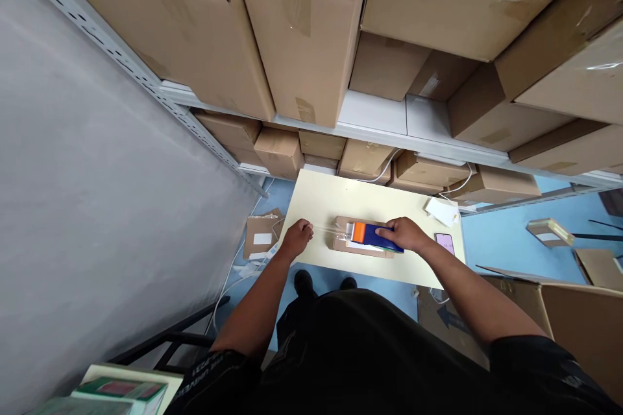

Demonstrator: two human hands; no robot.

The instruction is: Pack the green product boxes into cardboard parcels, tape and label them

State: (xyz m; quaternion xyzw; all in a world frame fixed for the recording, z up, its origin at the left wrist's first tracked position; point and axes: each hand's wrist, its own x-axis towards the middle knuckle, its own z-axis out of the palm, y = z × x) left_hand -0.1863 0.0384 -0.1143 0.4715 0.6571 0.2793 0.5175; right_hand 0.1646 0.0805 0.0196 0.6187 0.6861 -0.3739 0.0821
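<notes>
Over the pale table (321,194), my right hand (405,233) is closed around a flat blue-and-orange pack (370,234). The pack lies on or just above a small cardboard box (337,243); I cannot tell whether they touch. A white label shows partly beneath the pack. My left hand (298,238), left of the box, pinches the end of a clear plastic strip (324,229). That thin strip runs taut and level to the box's left end, where shiny clear plastic shows. The rest of the box top is hidden by the pack.
A phone (444,244) and a white box (442,211) lie at the table's right. Shelves stacked with cardboard boxes (302,32) rise behind the table. Flattened cardboard (253,243) lies on the floor at left. A large open carton (579,331) stands at right.
</notes>
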